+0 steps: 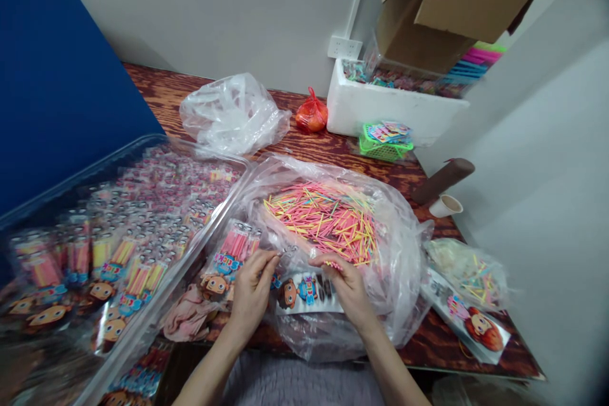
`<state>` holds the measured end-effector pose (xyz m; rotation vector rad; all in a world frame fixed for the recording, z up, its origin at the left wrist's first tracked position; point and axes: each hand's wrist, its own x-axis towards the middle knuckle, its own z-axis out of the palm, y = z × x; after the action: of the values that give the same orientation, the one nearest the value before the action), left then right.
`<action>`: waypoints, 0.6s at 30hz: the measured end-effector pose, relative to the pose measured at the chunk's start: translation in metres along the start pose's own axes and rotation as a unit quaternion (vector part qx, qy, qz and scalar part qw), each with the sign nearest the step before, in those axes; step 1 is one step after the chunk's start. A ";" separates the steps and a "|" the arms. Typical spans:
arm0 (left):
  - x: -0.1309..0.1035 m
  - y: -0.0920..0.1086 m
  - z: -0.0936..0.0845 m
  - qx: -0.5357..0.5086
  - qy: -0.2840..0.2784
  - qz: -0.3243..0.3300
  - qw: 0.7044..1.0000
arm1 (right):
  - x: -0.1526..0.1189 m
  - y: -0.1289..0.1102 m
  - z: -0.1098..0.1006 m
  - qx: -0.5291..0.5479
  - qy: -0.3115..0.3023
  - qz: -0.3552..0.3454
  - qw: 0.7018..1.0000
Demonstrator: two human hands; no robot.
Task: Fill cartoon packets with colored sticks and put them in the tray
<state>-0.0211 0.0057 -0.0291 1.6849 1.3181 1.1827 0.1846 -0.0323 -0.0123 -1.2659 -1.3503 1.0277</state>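
Note:
A large clear plastic bag (399, 266) lies open on the table with many pink and yellow sticks (328, 219) inside. At its near edge, my left hand (257, 282) pinches the edge of a small clear packet, its fingers pressed together. My right hand (345, 285) is closed on a few pink sticks, whose ends show at its fingertips. Between the hands lies a printed packet (302, 292) with a cartoon head. Filled packets of sticks (233, 247) rest just left of my left hand.
A clear bin (157, 203) of filled packets stands at left. Behind are a crumpled bag (233, 114), a red bag (311, 115), a green basket (385, 147) and a foam box (394, 111). At right are a paper cup (446, 205) and more printed packets (469, 323).

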 end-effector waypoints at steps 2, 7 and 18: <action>0.000 -0.001 0.000 -0.001 0.001 0.000 1.000 | 0.001 -0.001 0.000 -0.001 0.000 0.001 1.000; -0.002 -0.002 0.000 -0.004 0.001 -0.001 1.000 | 0.003 -0.002 -0.001 0.006 0.001 0.006 1.000; -0.001 0.001 -0.004 0.000 0.006 -0.010 1.000 | 0.005 -0.003 0.002 0.021 0.007 0.025 0.999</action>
<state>-0.0243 0.0048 -0.0266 1.6630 1.3386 1.1848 0.1820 -0.0271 -0.0096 -1.2784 -1.2858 1.0747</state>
